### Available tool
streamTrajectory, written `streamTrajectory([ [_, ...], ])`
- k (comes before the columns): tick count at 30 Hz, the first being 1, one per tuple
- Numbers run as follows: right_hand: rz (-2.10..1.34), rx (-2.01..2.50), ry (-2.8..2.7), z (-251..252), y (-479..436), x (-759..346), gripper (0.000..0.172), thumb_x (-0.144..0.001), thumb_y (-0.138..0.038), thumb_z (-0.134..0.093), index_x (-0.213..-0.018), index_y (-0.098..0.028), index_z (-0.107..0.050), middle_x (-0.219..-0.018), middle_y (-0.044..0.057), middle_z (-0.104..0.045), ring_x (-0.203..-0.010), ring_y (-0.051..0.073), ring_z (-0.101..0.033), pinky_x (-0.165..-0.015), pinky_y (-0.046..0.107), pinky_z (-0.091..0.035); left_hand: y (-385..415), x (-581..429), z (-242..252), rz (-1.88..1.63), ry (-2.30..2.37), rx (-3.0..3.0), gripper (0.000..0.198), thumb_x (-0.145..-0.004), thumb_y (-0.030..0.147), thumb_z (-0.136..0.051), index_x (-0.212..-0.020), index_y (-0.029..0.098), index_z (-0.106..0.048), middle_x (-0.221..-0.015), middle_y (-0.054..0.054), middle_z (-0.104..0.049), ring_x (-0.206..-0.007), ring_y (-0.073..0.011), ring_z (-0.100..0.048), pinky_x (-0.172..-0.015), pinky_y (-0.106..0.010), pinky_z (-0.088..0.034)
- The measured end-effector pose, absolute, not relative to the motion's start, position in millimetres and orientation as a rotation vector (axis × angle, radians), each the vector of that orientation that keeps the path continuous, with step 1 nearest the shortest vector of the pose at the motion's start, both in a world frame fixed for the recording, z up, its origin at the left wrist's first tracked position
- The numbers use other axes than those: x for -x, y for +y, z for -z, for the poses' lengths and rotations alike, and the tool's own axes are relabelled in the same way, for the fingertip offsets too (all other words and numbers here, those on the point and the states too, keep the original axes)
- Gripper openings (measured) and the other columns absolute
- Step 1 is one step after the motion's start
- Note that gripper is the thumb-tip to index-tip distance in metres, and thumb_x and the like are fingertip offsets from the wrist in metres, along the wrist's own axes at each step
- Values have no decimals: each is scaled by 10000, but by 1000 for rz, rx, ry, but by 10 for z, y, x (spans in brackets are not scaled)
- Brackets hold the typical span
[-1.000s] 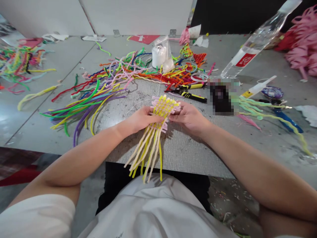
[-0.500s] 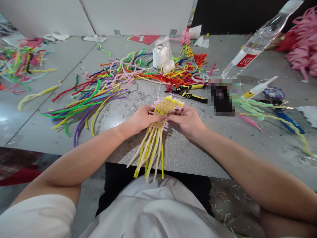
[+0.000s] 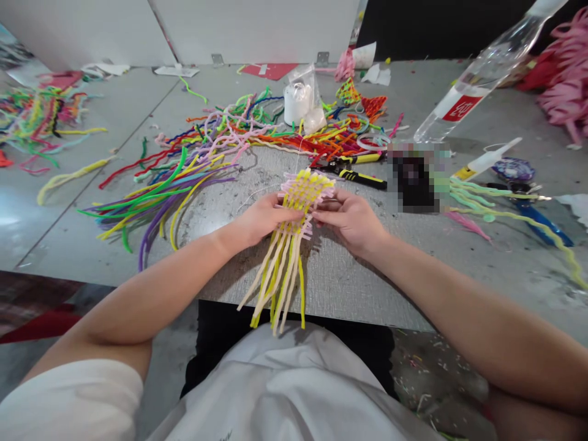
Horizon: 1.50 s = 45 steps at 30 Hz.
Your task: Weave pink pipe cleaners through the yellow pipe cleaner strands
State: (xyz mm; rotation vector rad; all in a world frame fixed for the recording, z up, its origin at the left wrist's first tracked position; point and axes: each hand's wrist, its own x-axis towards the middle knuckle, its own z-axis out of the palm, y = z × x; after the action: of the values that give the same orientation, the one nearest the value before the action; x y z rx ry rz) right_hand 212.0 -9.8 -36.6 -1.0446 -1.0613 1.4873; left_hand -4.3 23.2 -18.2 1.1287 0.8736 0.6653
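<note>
A woven piece of yellow, cream and pale pink fuzzy strands is held up over the front part of the table, its loose yellow and cream ends hanging down past the edge. My left hand grips its left side, the thumb lying across the weave. At its right edge my right hand pinches the piece between thumb and fingers; the fingertips are partly hidden behind it. A thin white thread runs from behind the weave toward a white spool.
Beyond my hands lie heaped coloured strands and yellow-black pliers. On the right are a tilted clear bottle, a blurred dark object, a white tube and pale green strands. More strands lie far left.
The woven piece has turned a little, so more of its face shows. My right thumb has moved off its face toward its right edge. The view has shifted slightly.
</note>
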Motion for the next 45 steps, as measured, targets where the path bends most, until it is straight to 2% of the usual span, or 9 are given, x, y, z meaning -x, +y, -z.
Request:
streamTrajectory([
  [5,-1494,1007,-1062,359,-90,-2123,504,-640,-339,-1038,-1026,-262,-723,-1050,40,-821,-939,222,-742,-854,400,-593,223,53,133,-643,851,-1105,302,-778,232,-902,-1059,163,-814,-997,-51,-844,-802,-167,-762,-842,-332,-633],
  [11,-1467,1038,-1079,304,-120,-2116,407,-699,-395,-1014,-993,-258,-769,-1018,37,-807,-879,215,-717,-799,397,-593,205,35,141,-677,869,-1135,334,-771,261,-923,-1069,158,-813,-1012,-58,-847,-811,-162,-760,-837,-317,-624],
  [15,-1449,1024,-1077,320,-103,-2083,385,-659,-334,-1016,-948,-239,-780,-1012,42,-818,-915,221,-728,-884,410,-603,189,18,149,-674,850,-1191,353,-779,282,-940,-1086,155,-820,-993,-57,-848,-817,-167,-763,-824,-310,-620],
  [24,-1422,998,-1132,312,-108,-2081,306,-675,-297,-962,-929,-225,-809,-943,29,-812,-895,217,-725,-868,395,-594,214,19,193,-699,818,-1111,324,-749,263,-951,-1021,152,-815,-947,-54,-846,-776,-170,-774,-790,-307,-622],
  [32,-1409,992,-1164,321,-108,-2124,441,-660,-429,-1058,-979,-257,-804,-1007,44,-840,-977,251,-771,-908,420,-640,236,58,180,-653,793,-1057,346,-760,250,-941,-1060,140,-808,-954,-65,-849,-748,-158,-767,-789,-310,-635],
  [37,-1364,978,-1198,339,-90,-2122,543,-638,-526,-1086,-982,-268,-754,-1023,45,-843,-967,257,-779,-892,442,-669,224,59,172,-667,773,-1052,370,-751,257,-947,-1068,139,-796,-964,-80,-856,-792,-185,-796,-828,-338,-659],
  [40,-1346,975,-1203,350,-87,-2099,589,-605,-537,-1102,-955,-274,-709,-972,32,-830,-905,250,-782,-839,438,-683,232,68,195,-656,788,-1062,393,-753,270,-958,-1089,139,-800,-992,-94,-863,-833,-212,-820,-843,-357,-670],
  [45,-1320,1032,-1192,374,-103,-2078,533,-620,-522,-1100,-776,-252,-668,-727,-14,-721,-628,182,-694,-639,386,-658,247,86,219,-646,781,-1082,437,-745,302,-974,-1117,148,-804,-1049,-105,-868,-896,-246,-843,-866,-387,-684],
])
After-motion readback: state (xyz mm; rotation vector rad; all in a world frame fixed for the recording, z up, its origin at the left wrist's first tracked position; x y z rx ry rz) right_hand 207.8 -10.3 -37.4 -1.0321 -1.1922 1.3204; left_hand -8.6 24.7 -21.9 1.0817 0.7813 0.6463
